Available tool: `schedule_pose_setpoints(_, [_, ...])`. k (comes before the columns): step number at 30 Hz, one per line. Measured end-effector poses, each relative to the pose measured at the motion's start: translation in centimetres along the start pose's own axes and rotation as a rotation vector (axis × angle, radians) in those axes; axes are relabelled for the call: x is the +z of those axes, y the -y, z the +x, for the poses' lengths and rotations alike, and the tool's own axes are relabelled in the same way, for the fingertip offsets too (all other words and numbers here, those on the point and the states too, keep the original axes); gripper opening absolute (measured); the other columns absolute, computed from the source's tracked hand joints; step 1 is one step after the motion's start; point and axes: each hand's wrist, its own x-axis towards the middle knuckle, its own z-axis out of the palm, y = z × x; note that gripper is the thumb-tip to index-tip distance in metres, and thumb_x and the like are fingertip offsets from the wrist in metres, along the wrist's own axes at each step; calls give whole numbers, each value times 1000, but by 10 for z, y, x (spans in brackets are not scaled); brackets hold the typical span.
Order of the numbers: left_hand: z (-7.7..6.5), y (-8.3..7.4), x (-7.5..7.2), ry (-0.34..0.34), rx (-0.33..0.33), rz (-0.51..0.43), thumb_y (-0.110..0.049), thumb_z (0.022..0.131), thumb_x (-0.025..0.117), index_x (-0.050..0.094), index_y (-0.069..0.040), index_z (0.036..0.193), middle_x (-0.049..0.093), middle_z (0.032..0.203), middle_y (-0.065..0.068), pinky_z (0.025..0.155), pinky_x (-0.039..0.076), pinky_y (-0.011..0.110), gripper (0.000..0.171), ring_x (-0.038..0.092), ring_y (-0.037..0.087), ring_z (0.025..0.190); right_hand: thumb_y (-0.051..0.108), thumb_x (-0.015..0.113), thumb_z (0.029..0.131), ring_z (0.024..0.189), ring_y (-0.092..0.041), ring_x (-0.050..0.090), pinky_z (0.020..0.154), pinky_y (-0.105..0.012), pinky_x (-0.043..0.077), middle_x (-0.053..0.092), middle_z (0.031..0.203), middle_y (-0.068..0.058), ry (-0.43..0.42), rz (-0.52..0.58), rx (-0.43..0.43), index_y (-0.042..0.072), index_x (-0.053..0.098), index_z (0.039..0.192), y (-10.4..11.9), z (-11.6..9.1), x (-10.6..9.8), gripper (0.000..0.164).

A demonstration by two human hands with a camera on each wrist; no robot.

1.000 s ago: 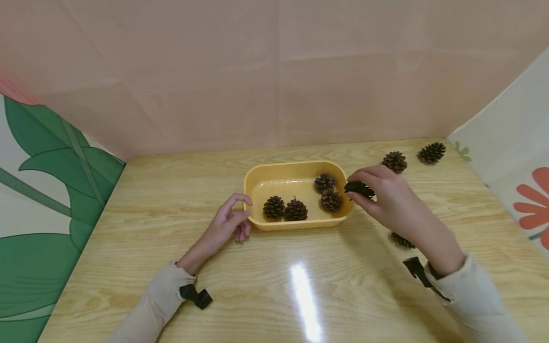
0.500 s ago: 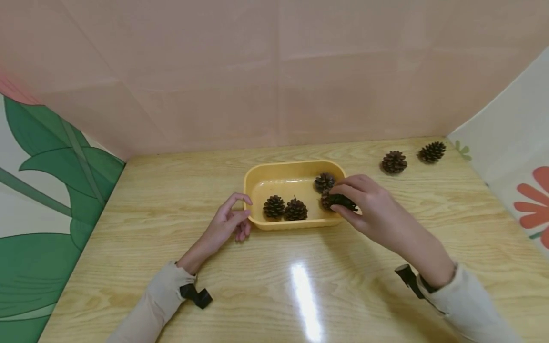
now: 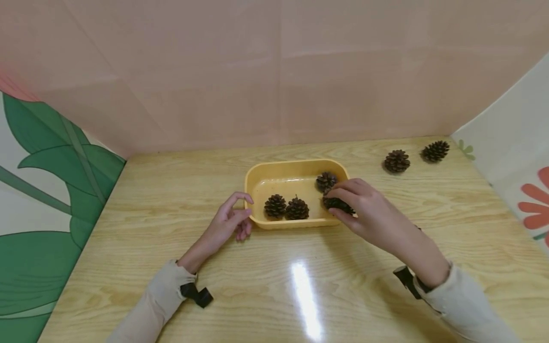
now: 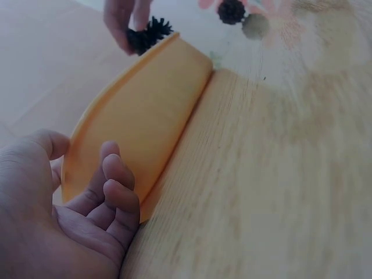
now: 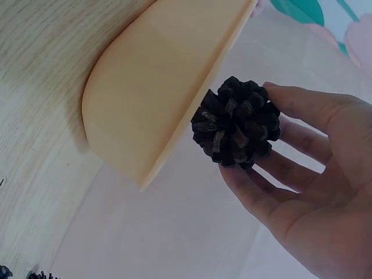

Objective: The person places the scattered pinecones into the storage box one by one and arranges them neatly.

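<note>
Yellow tray (image 3: 283, 171), right end: over the last second our right hand (image 3: 369, 209) carried the held pine cone (image 5: 235, 125) from above the right rim to inside the outline, then barely shifted in the second half. We read that as the carry being about done, with the cone not let go. Right grip was clamped on it, thumb and fingertips on opposite sides, palm standing off. We couldn't tell whether it touched anything below. Right forearm reached in from lower right above the surface (image 3: 193, 181), hand angled across the rim. Left hand (image 3: 227, 219) pinched the tray's left rim, unmoved, its remaining fingers curled outside the wall. Also in the tray: left cone (image 3: 275, 206) and middle cone (image 3: 297, 208) side by side at the near wall, back cone (image 3: 326, 181) at far right. We had two loose cones (image 3: 396, 161) well off, far right.
</note>
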Motion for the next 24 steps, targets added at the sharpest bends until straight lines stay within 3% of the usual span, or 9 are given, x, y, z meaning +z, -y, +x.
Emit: schedule_pose_setpoints(24, [1, 1, -2, 18, 12, 10, -17, 106, 49, 37, 6, 128, 58, 63, 22, 40, 43, 29, 34, 52, 20, 48, 7, 79, 83, 103, -31, 62, 85, -47, 55, 68, 109, -14, 4, -15, 24, 0, 69, 110, -9, 2, 12, 30])
